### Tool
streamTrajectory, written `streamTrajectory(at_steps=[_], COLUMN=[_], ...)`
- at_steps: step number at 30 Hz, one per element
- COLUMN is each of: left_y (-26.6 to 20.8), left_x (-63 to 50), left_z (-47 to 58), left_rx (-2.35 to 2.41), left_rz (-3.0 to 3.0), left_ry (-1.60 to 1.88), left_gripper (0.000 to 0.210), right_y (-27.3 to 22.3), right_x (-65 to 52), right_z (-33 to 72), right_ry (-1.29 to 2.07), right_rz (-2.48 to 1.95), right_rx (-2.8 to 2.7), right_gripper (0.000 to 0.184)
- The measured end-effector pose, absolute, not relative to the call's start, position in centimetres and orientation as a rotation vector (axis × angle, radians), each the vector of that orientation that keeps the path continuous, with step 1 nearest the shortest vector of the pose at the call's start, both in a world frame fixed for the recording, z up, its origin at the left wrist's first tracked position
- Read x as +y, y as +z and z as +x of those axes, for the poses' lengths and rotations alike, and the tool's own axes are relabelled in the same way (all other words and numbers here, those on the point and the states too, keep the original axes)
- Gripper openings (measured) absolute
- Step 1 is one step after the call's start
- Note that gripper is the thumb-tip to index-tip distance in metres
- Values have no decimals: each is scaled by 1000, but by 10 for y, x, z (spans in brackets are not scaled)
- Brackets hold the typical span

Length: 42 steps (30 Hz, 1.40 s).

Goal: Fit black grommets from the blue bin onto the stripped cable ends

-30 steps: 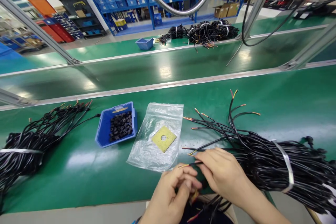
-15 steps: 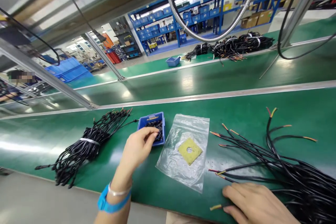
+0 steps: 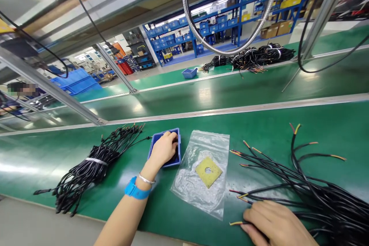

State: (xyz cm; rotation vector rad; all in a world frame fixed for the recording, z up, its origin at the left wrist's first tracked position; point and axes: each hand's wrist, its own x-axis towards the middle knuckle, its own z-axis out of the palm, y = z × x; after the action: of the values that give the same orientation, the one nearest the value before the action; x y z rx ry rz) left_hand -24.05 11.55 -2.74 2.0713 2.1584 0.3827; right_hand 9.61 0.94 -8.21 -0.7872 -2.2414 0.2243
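Observation:
My left hand point(image 3: 165, 148) reaches into a small blue bin point(image 3: 179, 150) of little black parts, its fingers curled down among them. Whatever those fingertips hold is hidden. At the lower right my right hand point(image 3: 272, 221) pinches a black cable point(image 3: 244, 223), whose stripped end with yellow and red wires sticks out to the left. Beside it spreads a heap of black cables point(image 3: 325, 188) with bare coloured ends. Between the hands lies a clear zip bag point(image 3: 198, 196) with a yellow square pad point(image 3: 209, 172) on or in it; the pad has a hole in its middle.
A tied bundle of black cables point(image 3: 95, 161) lies left of the bin. Behind the green table point(image 3: 259, 123) runs a metal rail point(image 3: 201, 113). Farther back are more cable bundles point(image 3: 259, 57) and a blue tray point(image 3: 189, 73). A metal hose point(image 3: 227, 50) hangs overhead; a person point(image 3: 17, 98) is at far left.
My left hand has moved forward and down, from above the bin's near edge into it. The right hand keeps hold of the cable, and the view has shifted slightly.

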Motion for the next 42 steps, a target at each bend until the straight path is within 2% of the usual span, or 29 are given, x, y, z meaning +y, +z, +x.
streamTrajectory(at_steps=[6,10,15,17,20,24,30,37,42], left_y=[-21,-19,-15,-14,-17,-26,-31,-33,-33], left_x=[99,73,47,42,40,47,63,66,62], left_z=[-242,-239,-221,-209,-189,-165,-142,-119,-123], left_rx=[1964,1729,1443,1268,1133,1298,1526,1405,1395], left_rz=[1869,1628,1375,1255,1194,1614,2440,2691,2708], left_ry=[844,1139,1245,1191,1032,806,340,66,155], left_gripper=[4,25,34,35,24,2,29,26,27], right_y=[-81,-80,-76,-73,-71,-76,-81,-77,-72], right_x=[10,10,8,6,5,3,-2,1,1], right_z=[97,96,96,97,98,100,104,103,106], right_ry=[227,232,251,260,223,120,150,156,161], right_rz=[-776,-776,-748,-747,-746,-726,-775,-786,-774], right_rx=[-2256,-2251,-2217,-2196,-2134,-2049,-2061,-2023,-1995], right_gripper=[31,31,25,22,21,23,19,18,16])
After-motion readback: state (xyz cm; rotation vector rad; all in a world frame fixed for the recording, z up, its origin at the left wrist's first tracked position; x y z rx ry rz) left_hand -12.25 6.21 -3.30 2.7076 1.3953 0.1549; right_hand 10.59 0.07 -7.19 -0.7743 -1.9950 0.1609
